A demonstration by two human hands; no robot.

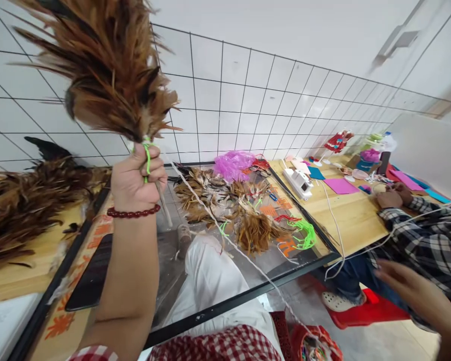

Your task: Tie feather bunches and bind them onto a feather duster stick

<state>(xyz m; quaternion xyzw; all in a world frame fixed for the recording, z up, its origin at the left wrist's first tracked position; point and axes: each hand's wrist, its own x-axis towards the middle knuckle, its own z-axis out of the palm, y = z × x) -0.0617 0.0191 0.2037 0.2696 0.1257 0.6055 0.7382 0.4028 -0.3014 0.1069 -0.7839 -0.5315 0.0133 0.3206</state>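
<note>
My left hand (137, 173), with a dark red bead bracelet at the wrist, is raised and closed in a fist around the bound base of a large bundle of brown feathers (108, 70). The feathers fan upward, some of them black. Bright green cord (147, 158) is tied at the base and hangs over my fingers. A pale string (225, 235) stretches from beside the fist down to a red bag (315, 343) by the floor. My right hand (409, 291) is at the lower right, slightly blurred, with fingers stretched out and nothing seen in them.
Loose feathers (255, 230), green cords (305, 234) and a purple plastic bag (235, 165) lie on the black-framed glass top. More feathers (30, 200) and a phone (92, 273) are at left. A power strip (298, 183) stands beyond. A person in a plaid shirt (413, 235) works at right.
</note>
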